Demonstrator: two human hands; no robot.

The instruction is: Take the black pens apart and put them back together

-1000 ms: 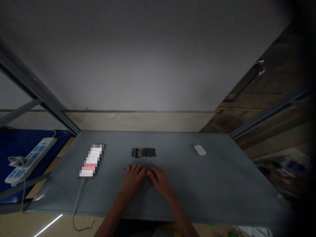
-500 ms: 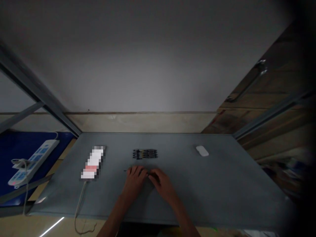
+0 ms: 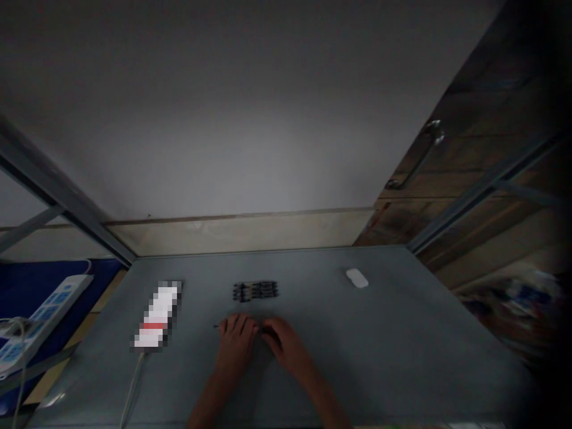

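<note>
Fingers curled over a thin dark pen (image 3: 216, 326), my left hand (image 3: 235, 341) is closed near the front middle of the table. One narrow end of the pen pokes out to the left of the fingers. My right hand (image 3: 285, 342) is beside it, thumb and fingers pinched at the pen's other end, which is mostly hidden between the hands. Just beyond both hands, several dark pens (image 3: 255, 291) lie side by side in a neat row.
The hands work on a grey table (image 3: 393, 351). At left lies a phone (image 3: 157, 316) with a blurred screen and a white cable (image 3: 133, 387). A white rounded case (image 3: 357, 277) lies at right. A power strip (image 3: 44, 319) rests on a blue surface beyond the left edge.
The camera view has tilted and turned slightly, shifting the table items left and down in the picture. Both hands keep about the same place by the pen row, still on the pen.
</note>
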